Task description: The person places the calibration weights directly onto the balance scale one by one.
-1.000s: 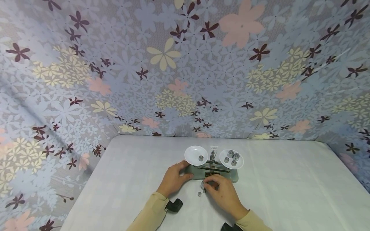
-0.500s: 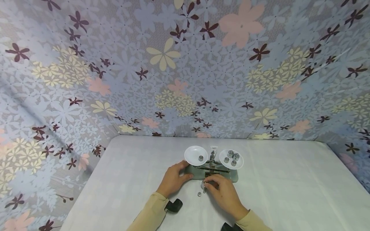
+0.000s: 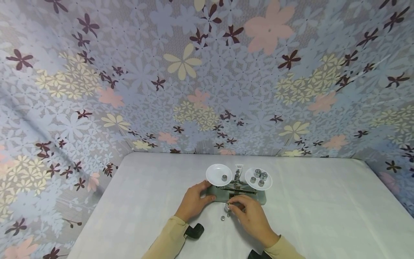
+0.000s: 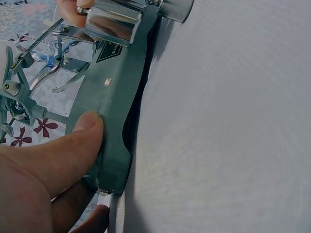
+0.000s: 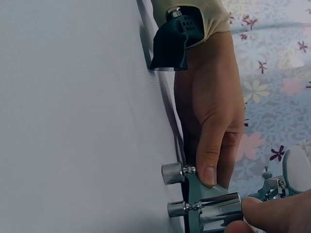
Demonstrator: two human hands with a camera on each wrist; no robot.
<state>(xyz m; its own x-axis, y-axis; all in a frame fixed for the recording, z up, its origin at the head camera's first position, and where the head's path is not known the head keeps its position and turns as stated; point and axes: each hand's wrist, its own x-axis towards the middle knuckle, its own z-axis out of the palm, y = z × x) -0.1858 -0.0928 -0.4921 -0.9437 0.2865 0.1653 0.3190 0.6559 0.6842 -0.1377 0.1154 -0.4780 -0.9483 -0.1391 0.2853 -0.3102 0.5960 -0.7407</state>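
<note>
A green balance scale (image 3: 220, 195) stands on the white-covered table. My left hand (image 3: 193, 199) grips the left end of its base; the thumb (image 4: 88, 127) lies on top and the other fingers go round the end. In front of the base, my right hand (image 3: 250, 216) pinches the knob of a shiny cylindrical metal weight (image 5: 221, 209) between thumb and fingertips. Two smaller knobbed weights, one wider (image 5: 173, 173) and one narrower (image 5: 177, 208), are beside it. The left pan (image 3: 215, 171) bears one weight (image 3: 224, 177); on the right pan (image 3: 267, 182) sit several weights (image 3: 257, 173).
White cloth covers the table (image 3: 323, 201), which reaches out on both sides of the scale. Behind it rises a wall (image 3: 207, 72) with a flower pattern. Dark devices, such as the one at the left wrist (image 3: 194, 230), are fixed at both sleeves.
</note>
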